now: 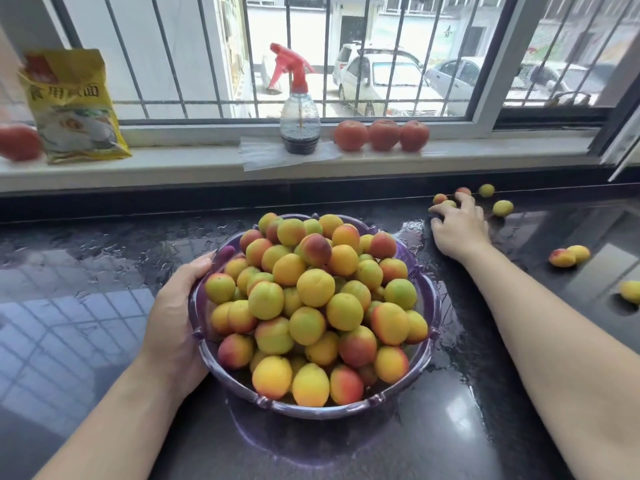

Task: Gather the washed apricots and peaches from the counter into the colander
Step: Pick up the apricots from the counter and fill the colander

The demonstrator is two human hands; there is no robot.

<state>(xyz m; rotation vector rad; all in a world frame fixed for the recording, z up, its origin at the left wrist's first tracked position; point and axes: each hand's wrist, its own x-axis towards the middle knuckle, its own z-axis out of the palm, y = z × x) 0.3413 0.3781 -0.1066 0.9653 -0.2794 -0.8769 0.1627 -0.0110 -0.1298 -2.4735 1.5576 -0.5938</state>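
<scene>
A purple colander (313,412) stands on the wet black counter, heaped with yellow, green and red apricots and peaches (315,292). My left hand (175,317) grips its left rim. My right hand (459,226) reaches to the far right of the counter, fingers spread over a small cluster of loose fruit (440,199) by the back edge. More loose fruit lies to the right: one yellow piece (503,207), another (486,190), a pair (568,256) and one at the frame's right edge (630,291).
On the white windowsill stand a spray bottle (299,123) with a red trigger, three tomatoes (382,135), a yellow food bag (74,105) and another tomato (19,143) at the far left. The counter (104,271) is wet and glossy.
</scene>
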